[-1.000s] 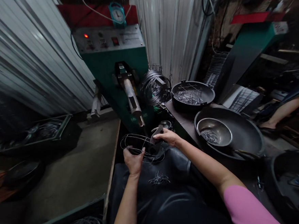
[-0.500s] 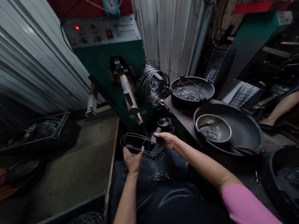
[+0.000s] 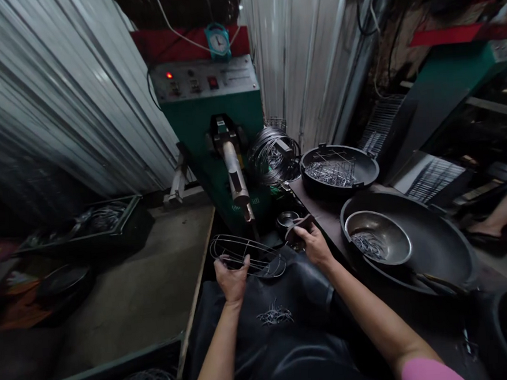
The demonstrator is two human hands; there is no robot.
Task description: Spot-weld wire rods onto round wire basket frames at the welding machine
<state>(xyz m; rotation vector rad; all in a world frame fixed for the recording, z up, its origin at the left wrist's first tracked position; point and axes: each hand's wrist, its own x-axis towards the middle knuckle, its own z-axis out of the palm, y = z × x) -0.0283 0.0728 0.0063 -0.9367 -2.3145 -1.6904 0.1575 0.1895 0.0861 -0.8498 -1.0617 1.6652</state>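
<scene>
Nearest me, short wires [image 3: 275,315] lie heaped on the apron [image 3: 308,354], in front of the machine [image 3: 213,109], loose as far as I can tell. Just past them, closer to the machine, I have the left hand [image 3: 232,281] gripping the frame [image 3: 263,264] by its near left side, while the right hand [image 3: 316,244] pinches a plate [image 3: 297,228], apart from the frame. I judge the frame largely formed: its long loops and a crosspiece show, though I cannot tell whether every joint is made, and the plate is not on it. More wires sit unused in the bowl [image 3: 396,238], inside the pan [image 3: 444,246] right of the machine. Farther back, the coil [image 3: 269,161] stands just beside the machine, whose red lamp [image 3: 169,75] is lit.
</scene>
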